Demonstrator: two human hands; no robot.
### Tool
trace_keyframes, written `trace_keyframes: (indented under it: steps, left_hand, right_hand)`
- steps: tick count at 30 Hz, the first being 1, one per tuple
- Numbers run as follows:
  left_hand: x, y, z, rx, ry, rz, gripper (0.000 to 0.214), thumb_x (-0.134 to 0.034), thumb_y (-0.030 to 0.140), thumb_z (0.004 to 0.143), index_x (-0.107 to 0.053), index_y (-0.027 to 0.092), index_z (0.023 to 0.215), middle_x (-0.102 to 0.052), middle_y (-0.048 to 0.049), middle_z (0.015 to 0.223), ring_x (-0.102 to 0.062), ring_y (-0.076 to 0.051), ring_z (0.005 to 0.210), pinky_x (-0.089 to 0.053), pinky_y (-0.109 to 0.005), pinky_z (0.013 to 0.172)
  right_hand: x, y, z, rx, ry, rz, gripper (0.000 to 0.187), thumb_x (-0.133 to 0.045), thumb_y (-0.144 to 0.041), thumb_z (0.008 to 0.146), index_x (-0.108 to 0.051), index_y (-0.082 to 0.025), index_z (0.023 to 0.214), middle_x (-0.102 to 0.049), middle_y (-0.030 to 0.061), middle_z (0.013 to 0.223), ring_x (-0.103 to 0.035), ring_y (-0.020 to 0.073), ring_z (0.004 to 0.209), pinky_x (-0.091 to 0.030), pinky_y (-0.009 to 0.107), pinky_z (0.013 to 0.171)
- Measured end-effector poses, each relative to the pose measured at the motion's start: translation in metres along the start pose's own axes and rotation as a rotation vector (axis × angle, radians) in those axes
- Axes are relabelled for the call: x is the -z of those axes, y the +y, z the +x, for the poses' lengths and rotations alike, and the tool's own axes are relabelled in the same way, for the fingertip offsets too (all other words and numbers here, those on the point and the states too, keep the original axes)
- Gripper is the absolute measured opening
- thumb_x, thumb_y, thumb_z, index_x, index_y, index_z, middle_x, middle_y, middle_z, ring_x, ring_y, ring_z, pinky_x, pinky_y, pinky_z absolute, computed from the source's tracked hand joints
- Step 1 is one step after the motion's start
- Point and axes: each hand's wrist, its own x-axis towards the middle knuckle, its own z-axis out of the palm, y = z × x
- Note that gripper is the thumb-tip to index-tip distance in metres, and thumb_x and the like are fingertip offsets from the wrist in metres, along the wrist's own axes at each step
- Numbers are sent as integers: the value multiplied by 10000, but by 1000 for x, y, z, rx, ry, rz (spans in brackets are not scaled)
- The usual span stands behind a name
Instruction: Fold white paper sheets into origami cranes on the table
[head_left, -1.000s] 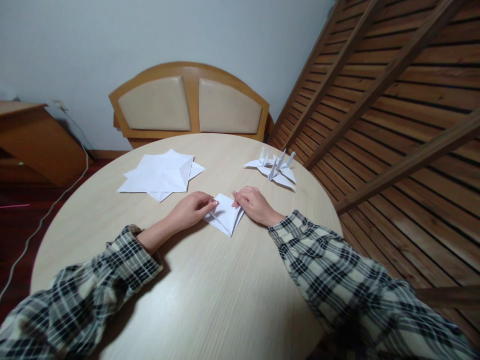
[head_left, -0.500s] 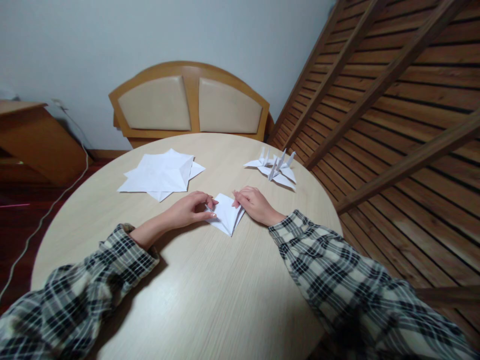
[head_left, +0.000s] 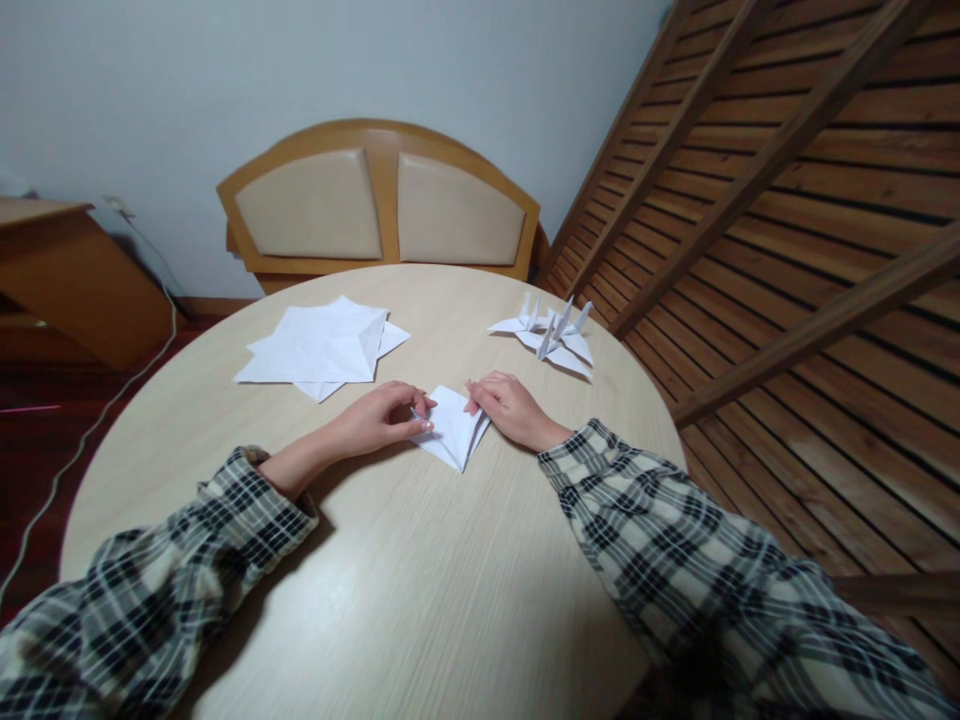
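A small white sheet of folded paper [head_left: 452, 425] lies on the table between my hands, one corner pointing toward me and layers parted along its right edge. Thumb and fingers of my left hand [head_left: 390, 412] pinch its left corner. On the opposite side, my right hand [head_left: 510, 408] grips the right corner, fingers curled and thumb against the paper. Beyond my right hand stand several white paper cranes [head_left: 556, 342], close together. Past my left hand lies a stack of creased white paper sheets [head_left: 319, 345], turned at different angles.
Everything rests on a round pale wooden table [head_left: 390, 590]. A wooden headboard with cream panels [head_left: 311, 205] stands behind it. A slatted wooden partition [head_left: 787, 180] slopes along the right. At the left are a wooden desk [head_left: 82, 290] and a white cable [head_left: 82, 440] on the floor.
Almost nothing differs. Both hands stay on the folded paper's corners, with only a very slight shift of the left fingers.
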Motion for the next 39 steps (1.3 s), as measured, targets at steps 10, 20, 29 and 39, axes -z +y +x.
trace_keyframes:
  steps: [10,20,29,39]
  left_hand:
    - [4,2,0,0,-50,-13,205,-639,379,844,-623,192,926,-664,-100,1072,-608,-237,1025,-453,-427,947]
    - [9,0,-2,-20,-123,19,277,-647,346,827,-618,202,1062,-617,-101,1172,-571,-239,1082,-440,-416,969]
    - [6,-1,-3,-59,-107,126,323,-551,168,796,-615,198,1111,-626,-89,1150,-572,-227,1079,-437,-415,985]
    - [-6,-3,-2,-82,-3,306,238,-585,179,840,-639,194,1071,-670,-89,1089,-622,-223,997,-489,-386,891]
  right_hand:
    - [1,1,-1,-19,-14,-5,620,-276,-555,1000,-678,-200,687,-704,31,737,-615,157,796,-405,353,867]
    - [1,3,-1,-24,-2,50,612,-297,-555,995,-682,-195,683,-698,36,742,-610,150,790,-406,337,858]
    - [2,3,-1,-20,-12,52,593,-310,-538,999,-686,-193,696,-686,36,731,-604,153,782,-412,327,843]
    - [3,3,-2,-31,-25,42,546,-325,-495,1011,-678,-198,719,-667,25,737,-590,149,775,-406,320,824]
